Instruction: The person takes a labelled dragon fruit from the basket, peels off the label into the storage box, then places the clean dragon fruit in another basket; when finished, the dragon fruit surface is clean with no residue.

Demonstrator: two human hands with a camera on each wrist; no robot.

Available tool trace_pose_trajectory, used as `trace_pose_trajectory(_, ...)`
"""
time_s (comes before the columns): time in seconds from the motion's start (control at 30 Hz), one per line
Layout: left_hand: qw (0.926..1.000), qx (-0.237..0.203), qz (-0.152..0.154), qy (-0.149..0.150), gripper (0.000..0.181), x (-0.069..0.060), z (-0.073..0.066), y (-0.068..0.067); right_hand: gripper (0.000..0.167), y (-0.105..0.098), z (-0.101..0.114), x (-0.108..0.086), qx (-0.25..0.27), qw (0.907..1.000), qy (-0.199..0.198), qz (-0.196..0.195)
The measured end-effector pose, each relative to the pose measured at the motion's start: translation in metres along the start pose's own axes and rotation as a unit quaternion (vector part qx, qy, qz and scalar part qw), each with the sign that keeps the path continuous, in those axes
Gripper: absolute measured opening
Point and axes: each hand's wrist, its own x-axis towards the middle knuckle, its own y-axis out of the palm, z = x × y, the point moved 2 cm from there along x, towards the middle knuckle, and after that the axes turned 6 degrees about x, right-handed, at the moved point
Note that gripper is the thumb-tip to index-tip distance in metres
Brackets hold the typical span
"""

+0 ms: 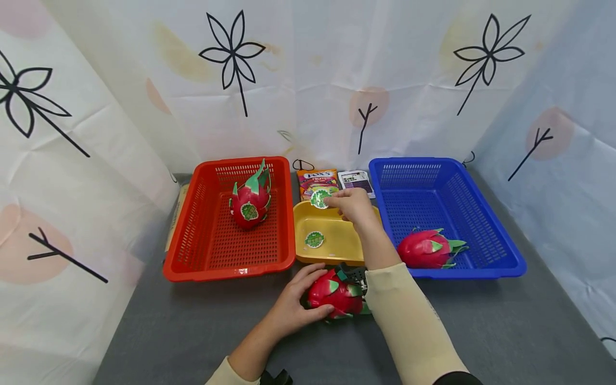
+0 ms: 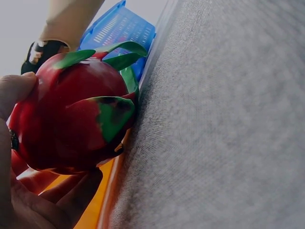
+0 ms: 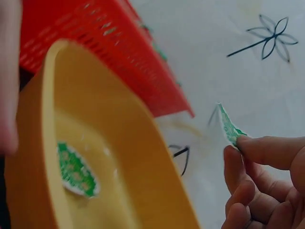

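My left hand (image 1: 299, 299) grips a red dragon fruit (image 1: 332, 294) with green-tipped scales on the grey table, in front of the yellow tray (image 1: 302, 216). In the left wrist view the thumb and fingers wrap the dragon fruit (image 2: 81, 114) from one side. Above the tray, my right hand (image 1: 355, 206) pinches a round green-and-white sticker (image 1: 320, 199) by its edge between thumb and finger. The right wrist view shows that sticker (image 3: 229, 126) nearly edge-on. A second sticker (image 1: 314, 239) lies inside the tray.
At left, a red basket (image 1: 231, 271) holds a dragon fruit (image 1: 250, 203) bearing a green sticker. The blue basket (image 1: 418, 182) at right holds another dragon fruit (image 1: 425, 249). Behind the tray lie a candy packet (image 1: 315, 179) and a dark-and-white packet (image 1: 357, 182). Patterned curtains surround the table.
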Motion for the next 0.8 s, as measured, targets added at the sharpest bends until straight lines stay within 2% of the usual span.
trace_pose_trajectory(0.27,0.9999,-0.002,0.006,-0.010,0.067,0.000,0.000,-0.001,0.031,0.003,-0.024,0.022,-0.018,0.9959,0.089,0.006)
trace_pose_trajectory(0.4,0.9998,-0.008,0.018,-0.008,0.066,-0.001,0.002,-0.004,0.036,0.002,-0.032,0.031,-0.055,0.9916,0.117,0.001)
trace_pose_trajectory(0.6,0.9981,-0.032,0.043,-0.030,0.063,-0.001,0.003,-0.011,0.040,0.002,-0.040,0.042,-0.103,0.9855,0.135,-0.003)
trace_pose_trajectory(0.8,0.9972,-0.043,0.054,-0.030,0.061,0.000,0.003,-0.013,0.034,0.003,-0.050,0.050,-0.170,0.9783,0.118,-0.003)
